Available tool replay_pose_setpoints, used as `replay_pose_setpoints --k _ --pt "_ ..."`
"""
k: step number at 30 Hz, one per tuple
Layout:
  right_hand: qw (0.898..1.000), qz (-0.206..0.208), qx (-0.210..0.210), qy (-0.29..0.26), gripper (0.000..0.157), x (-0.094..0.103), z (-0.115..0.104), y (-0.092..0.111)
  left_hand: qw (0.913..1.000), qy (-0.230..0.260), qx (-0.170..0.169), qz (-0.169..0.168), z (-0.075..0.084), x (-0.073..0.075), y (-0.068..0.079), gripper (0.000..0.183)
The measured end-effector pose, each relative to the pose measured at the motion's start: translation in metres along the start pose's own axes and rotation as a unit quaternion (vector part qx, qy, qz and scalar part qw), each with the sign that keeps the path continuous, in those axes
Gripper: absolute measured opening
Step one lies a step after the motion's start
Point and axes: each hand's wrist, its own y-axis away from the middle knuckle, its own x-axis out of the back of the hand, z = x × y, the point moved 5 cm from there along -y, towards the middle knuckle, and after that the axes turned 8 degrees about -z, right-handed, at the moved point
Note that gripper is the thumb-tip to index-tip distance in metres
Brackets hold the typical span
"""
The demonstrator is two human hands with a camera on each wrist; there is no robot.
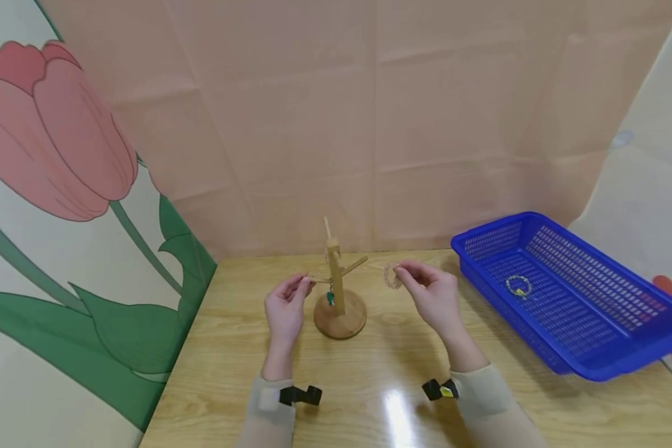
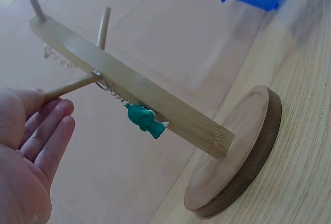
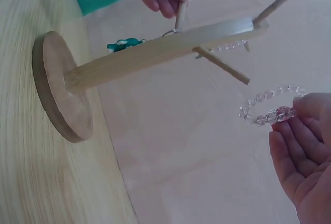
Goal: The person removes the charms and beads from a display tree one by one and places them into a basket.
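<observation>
A wooden peg stand with a round base stands on the table. My left hand pinches the end of its left peg. From that peg, close to the post, hangs a keychain with a green figure on a ring and short chain. To the right of the stand, my right hand pinches a clear pinkish bead bracelet between thumb and fingers, apart from the right peg. Another beaded strand hangs on the stand's far side, partly hidden by the post.
A blue plastic basket stands at the right of the table, with a yellowish bead bracelet inside. Behind the table hangs a pinkish cloth. A tulip-printed panel borders the left side.
</observation>
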Motion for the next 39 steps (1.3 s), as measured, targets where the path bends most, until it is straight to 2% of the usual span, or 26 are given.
replay_pose_setpoints --k 3,6,10,16,21,25,32,39 --pt "1.0 -0.003 -0.015 0.001 0.016 0.002 -0.001 0.0 1.0 0.0 0.004 0.0 0.001 0.0 0.001 0.02" --pt "1.0 -0.003 -0.024 0.001 0.015 0.003 -0.015 0.0 0.9999 0.006 0.012 0.003 0.002 -0.001 0.001 0.02" --pt "1.0 -0.001 -0.015 0.003 0.013 0.007 -0.034 -0.001 0.9997 0.008 0.022 0.009 0.003 -0.002 0.0 0.019" --pt "1.0 0.006 -0.004 0.029 0.012 0.012 -0.016 -0.006 0.9996 0.003 0.023 0.014 0.003 -0.003 -0.001 0.017" --pt "1.0 0.003 -0.002 0.019 0.014 0.016 -0.005 -0.009 0.9997 0.004 0.02 0.013 0.002 -0.002 -0.001 0.017" --pt "0.999 -0.005 0.009 0.035 0.015 0.019 -0.005 -0.011 0.9999 -0.002 0.013 0.007 0.002 -0.002 -0.001 0.02" --pt "0.995 -0.011 0.019 0.1 0.015 0.03 -0.013 -0.015 1.0 -0.005 -0.001 -0.006 0.005 -0.003 -0.001 0.028" --pt "0.991 -0.011 0.023 0.128 0.013 0.047 -0.018 -0.022 1.0 -0.002 -0.001 0.003 0.005 -0.001 0.0 0.022"
